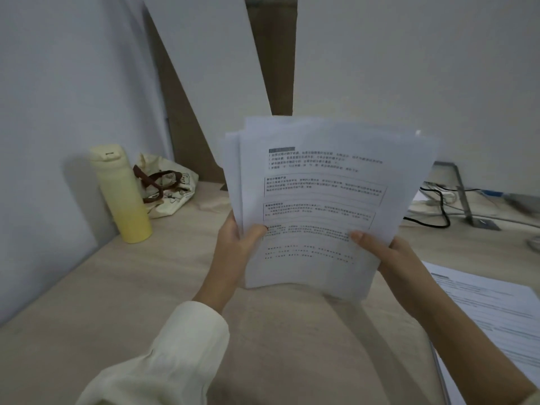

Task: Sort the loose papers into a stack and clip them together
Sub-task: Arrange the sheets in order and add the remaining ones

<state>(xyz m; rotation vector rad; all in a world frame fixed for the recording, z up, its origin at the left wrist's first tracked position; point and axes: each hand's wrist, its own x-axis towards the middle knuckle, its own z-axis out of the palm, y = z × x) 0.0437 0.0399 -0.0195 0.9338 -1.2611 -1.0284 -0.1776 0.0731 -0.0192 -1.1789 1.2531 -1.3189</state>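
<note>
A person stands at a pale wooden counter [146, 287], holding a sheaf of papers [321, 194] up in the air in front of them with both hands. The left hand [236, 244], coming out of a cream sleeve [175, 346], pinches the sheaf's lower left edge, thumb pressed on the printed front page. The right hand [388, 255] pinches the lower right edge the same way. The fingers behind the pages are hidden.

The sheaf is clear of the counter and tilted slightly. Its sheets are not squared: several edges fan out along the left side and the top, so the pages sit unevenly on one another.

More printed sheets [491, 311] lie flat on the counter, just beside the right forearm. At the far left a yellow bottle [121, 194] stands upright by the wall, with a cloth bag [166, 182] slumped next to it. Dark cables [438, 206] trail across the far right. No clip is visible anywhere.

The gathering step appears to be in hand, with the stack only partly formed. The next move probably calls for adding the sheets from the counter, then tapping the bottom edge against the counter to line the pages up. A clip must then be found.
</note>
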